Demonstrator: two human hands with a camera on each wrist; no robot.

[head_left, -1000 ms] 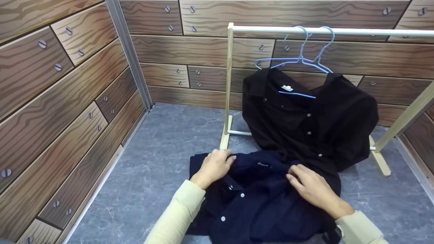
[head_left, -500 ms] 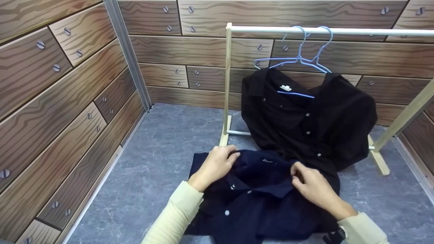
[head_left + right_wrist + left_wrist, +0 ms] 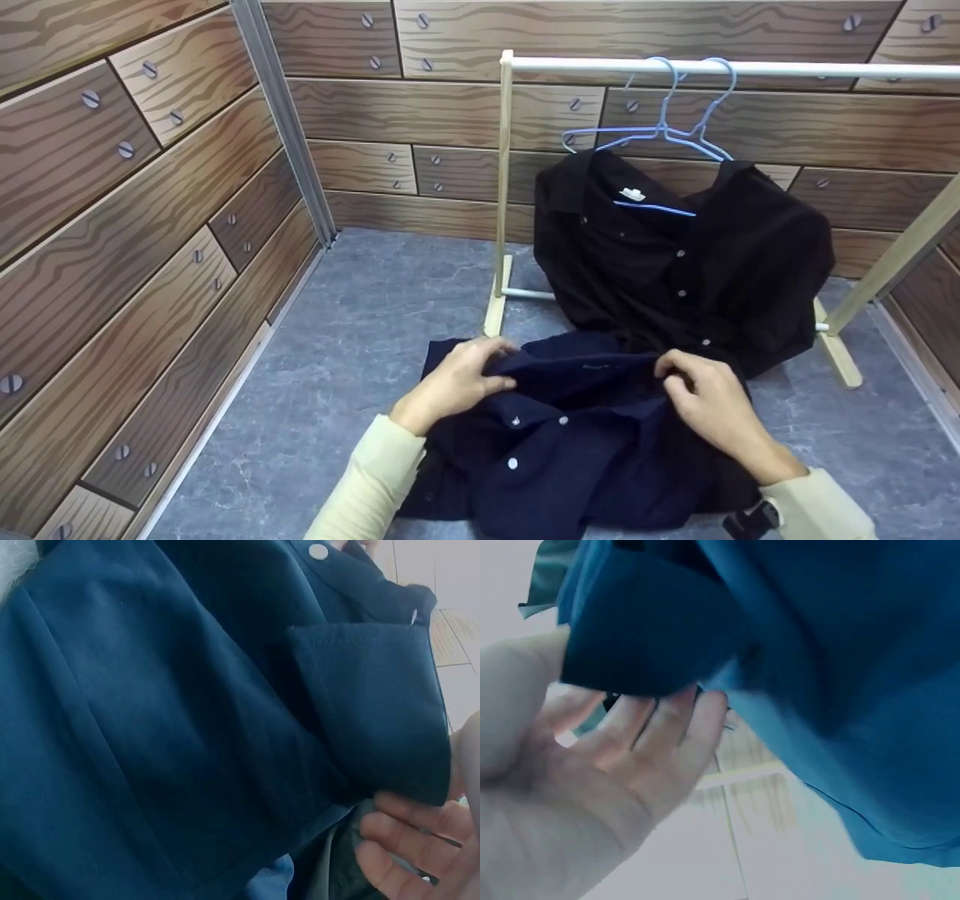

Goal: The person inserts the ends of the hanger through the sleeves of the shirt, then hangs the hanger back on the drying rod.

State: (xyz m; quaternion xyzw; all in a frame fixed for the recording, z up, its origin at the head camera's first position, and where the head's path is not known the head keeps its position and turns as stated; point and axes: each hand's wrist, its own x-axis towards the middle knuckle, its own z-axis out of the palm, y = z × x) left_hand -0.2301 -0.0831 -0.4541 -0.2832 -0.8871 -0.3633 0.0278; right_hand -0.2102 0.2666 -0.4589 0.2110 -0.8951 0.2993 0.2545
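Note:
A navy button-up shirt [image 3: 555, 480] lies on the grey floor with its neck opening away from me. My left hand [image 3: 454, 382] holds the left side of its collar; in the left wrist view the collar flap [image 3: 645, 630] lies between the thumb and the fingers [image 3: 705, 727]. At the collar's other side, my right hand [image 3: 712, 409] pinches the edge. The right wrist view has the pointed collar tip [image 3: 382, 712] at the curled fingers [image 3: 405, 840]. Between both hands the back of the collar is stretched almost straight. White buttons run down the shirt's front.
A black shirt [image 3: 765, 255] hangs on a blue hanger [image 3: 660, 133] from a rack rail [image 3: 585, 65], its lower part reaching the floor behind the navy shirt. Another blue hanger hook [image 3: 721, 90] is beside it. The rack's left foot [image 3: 496, 300] stands just beyond my left hand. Wood-patterned walls surround the floor.
My left hand has shifted down and left, and my right hand slightly right. The navy collar has gone from slack to drawn out between them. The black shirt and rack have stayed put.

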